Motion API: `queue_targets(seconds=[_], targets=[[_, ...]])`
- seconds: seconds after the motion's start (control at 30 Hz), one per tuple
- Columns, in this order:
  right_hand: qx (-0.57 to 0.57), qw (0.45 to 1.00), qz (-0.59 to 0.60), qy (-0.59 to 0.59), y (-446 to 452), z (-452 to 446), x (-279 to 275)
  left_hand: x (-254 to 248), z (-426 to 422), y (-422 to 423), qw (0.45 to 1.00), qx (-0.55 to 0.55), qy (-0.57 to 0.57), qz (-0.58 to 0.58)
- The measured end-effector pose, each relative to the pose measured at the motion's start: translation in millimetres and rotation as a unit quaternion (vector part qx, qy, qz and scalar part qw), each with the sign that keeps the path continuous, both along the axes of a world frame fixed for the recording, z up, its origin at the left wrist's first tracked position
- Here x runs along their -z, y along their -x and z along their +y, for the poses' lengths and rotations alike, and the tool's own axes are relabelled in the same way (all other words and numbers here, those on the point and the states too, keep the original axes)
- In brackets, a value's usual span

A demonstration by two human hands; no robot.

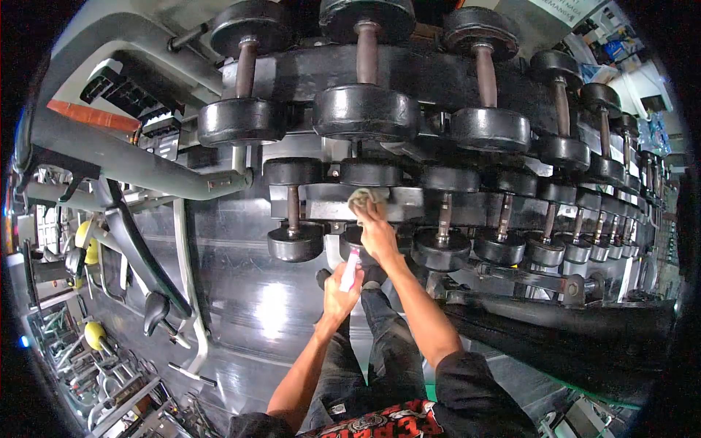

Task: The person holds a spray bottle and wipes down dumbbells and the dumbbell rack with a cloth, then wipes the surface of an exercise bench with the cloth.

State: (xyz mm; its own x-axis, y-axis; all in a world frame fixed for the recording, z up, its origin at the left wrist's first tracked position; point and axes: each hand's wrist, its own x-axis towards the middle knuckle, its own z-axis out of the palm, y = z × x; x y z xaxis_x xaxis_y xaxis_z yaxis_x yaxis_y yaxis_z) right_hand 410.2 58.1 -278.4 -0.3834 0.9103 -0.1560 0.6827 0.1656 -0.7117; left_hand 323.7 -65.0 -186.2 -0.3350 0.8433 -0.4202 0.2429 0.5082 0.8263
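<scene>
Fingers [372,211] of the right hand [377,239] are closed on a bunched, pale cloth [363,198], just left of and above the middle of the frame. It covers the handle area of the second dumbbell from the left [371,173] in the lower row, between that dumbbell's two black heads; whether cloth and handle touch, I cannot tell. Lower and a little to the left, the left hand [339,296] is clenched around a small white bottle [350,272] with a pink top [355,252], which points toward the top of the frame (what the bottle contains is hidden by its wall and by the grip). Bottle and cloth are apart.

To the left of the cloth lies the leftmost dumbbell [294,209] of the lower row, and to its right another dumbbell [444,217], both with bare handles showing. Across the top of the frame runs a row of bigger black dumbbells [367,58], set with their handles pointing up and down the picture. Both rows shrink away toward the right edge.

At the upper right are bluish, see-through plastic packages [652,135] (too small to tell what they hold). Gray exercise-machine tubing [139,157] fills the upper left, and shiny dark floor [241,270] spreads left of the hands.
</scene>
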Motion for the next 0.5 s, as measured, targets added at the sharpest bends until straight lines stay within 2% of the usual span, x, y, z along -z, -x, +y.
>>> queue_targets(seconds=[0.03, 0.07, 0.13, 0.2, 0.27, 0.3, 0.33, 0.4, 0.47, 0.5], targets=[[-0.030, 0.995, -0.013, -0.094, 0, -3, -3, 0, -6, 0, 0.999, -0.004, 0.024, -0.021], [-0.029, 0.995, -0.014, -0.093, -5, -5, -7, 1, -11, 0, 0.999, -0.003, 0.025, -0.022], [-0.181, 0.981, -0.067, 0.017, -22, -8, -17, 4, -21, -3, 1.000, -0.010, -0.009, -0.009], [-0.167, 0.985, -0.046, 0.001, -32, -7, -14, 6, -29, 1, 1.000, 0.028, 0.006, -0.010], [-0.174, 0.963, -0.128, 0.161, -39, 18, -31, 7, -33, 5, 0.997, 0.043, 0.043, -0.053], [-0.165, 0.964, -0.105, 0.183, -43, 34, -41, 7, -36, 8, 0.995, 0.032, 0.048, -0.080], [-0.131, 0.962, -0.136, 0.198, -44, 43, -59, 7, -35, 10, 0.995, 0.034, 0.048, -0.080], [-0.045, 0.984, -0.094, 0.142, -47, 47, -69, 3, -34, 12, 0.997, -0.001, 0.017, -0.070], [-0.006, 0.997, -0.041, 0.072, -29, 42, -77, -1, -31, 16, 0.997, -0.014, 0.022, -0.071], [-0.028, 0.991, 0.004, 0.128, -15, 41, -81, -3, -30, 19, 0.999, -0.002, -0.011, -0.036]])
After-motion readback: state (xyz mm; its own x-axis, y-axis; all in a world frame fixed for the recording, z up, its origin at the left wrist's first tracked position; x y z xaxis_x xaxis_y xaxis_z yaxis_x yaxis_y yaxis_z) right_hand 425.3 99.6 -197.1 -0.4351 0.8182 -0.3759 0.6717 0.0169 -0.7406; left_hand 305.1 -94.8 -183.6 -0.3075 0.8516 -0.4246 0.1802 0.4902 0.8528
